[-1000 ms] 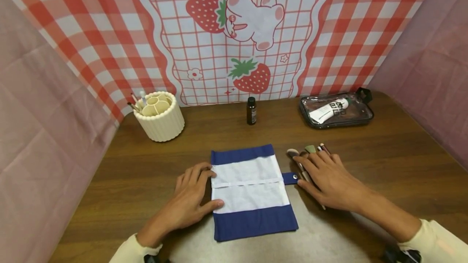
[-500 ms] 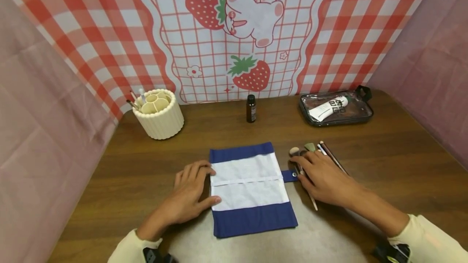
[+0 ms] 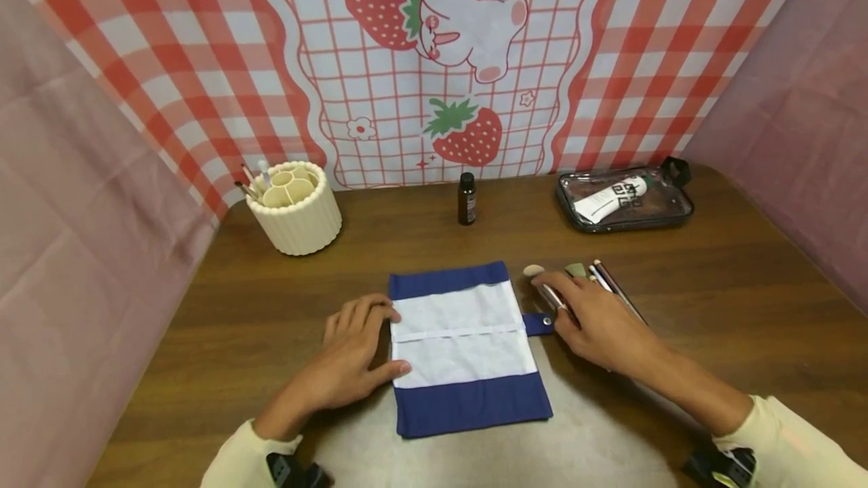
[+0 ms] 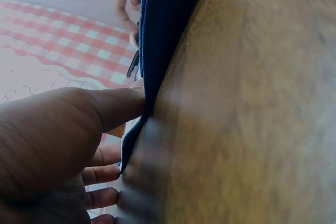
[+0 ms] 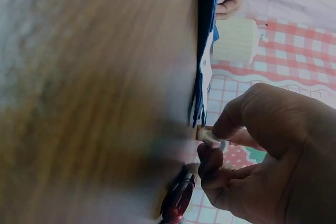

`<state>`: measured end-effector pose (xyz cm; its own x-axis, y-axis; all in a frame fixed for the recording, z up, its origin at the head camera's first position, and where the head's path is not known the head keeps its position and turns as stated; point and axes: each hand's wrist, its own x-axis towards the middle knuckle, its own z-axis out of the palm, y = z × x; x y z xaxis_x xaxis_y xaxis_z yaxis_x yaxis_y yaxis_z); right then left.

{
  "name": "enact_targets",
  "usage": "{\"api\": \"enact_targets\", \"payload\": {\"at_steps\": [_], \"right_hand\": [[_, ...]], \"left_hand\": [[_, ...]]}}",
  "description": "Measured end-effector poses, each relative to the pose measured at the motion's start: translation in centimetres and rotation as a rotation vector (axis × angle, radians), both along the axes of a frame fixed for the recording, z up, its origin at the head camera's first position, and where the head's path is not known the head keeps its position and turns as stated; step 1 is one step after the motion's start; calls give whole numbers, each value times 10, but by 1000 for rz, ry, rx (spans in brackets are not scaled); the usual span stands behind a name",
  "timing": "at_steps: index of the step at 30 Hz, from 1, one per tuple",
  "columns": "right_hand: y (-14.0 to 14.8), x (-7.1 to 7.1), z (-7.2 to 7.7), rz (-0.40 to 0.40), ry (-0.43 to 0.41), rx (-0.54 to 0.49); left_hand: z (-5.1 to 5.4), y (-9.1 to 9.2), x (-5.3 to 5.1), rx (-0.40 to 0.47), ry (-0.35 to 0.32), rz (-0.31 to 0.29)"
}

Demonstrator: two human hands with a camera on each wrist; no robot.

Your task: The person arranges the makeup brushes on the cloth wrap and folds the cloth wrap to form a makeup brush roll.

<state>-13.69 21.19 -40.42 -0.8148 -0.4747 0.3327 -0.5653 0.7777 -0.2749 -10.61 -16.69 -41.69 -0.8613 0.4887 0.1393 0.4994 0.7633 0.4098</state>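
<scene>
A blue and white fabric organizer (image 3: 461, 352) lies unfolded on the table, its snap tab pointing right. My left hand (image 3: 356, 356) rests on its left edge, thumb and fingertips on the cloth; the left wrist view shows the thumb (image 4: 121, 106) against the blue fabric (image 4: 168, 24). Beside the tab, my right hand (image 3: 603, 326) pinches a makeup brush (image 3: 552, 297) between thumb and fingers, its pale head (image 3: 533, 270) showing beyond them. In the right wrist view the hand (image 5: 262, 150) grips something pale, with a dark red handle (image 5: 178, 198) below.
More brushes (image 3: 618, 291) lie behind and right of my right hand, one with a green head (image 3: 576, 269). Toward the back stand a cream ribbed holder (image 3: 298, 221) with several thin tools, a dark bottle (image 3: 466, 199) and a clear black-edged pouch (image 3: 661, 205) with a white tube.
My right hand has shifted slightly and now pinches one brush, its head moved left and up. Thin brushes have come into view beside the hand. The left hand stays on the cloth.
</scene>
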Motion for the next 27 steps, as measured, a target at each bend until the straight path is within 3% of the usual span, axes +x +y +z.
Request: {"api": "enact_targets", "payload": {"at_steps": [8, 12, 18, 22, 27], "right_hand": [[-3, -1, 3, -79, -76, -98], [-4, -2, 6, -74, -104, -122], [-7, -3, 13, -51, -221, -206], [-10, -4, 19, -25, -314, -277], [-18, -10, 24, 26, -532, -447]], "left_hand": [[-2, -1, -2, -14, -2, 2], [-2, -1, -1, -11, -3, 3], [-1, -1, -1, -3, -8, 4], [0, -1, -1, 3, -1, 2], [-1, 0, -1, 2, 5, 1]]}}
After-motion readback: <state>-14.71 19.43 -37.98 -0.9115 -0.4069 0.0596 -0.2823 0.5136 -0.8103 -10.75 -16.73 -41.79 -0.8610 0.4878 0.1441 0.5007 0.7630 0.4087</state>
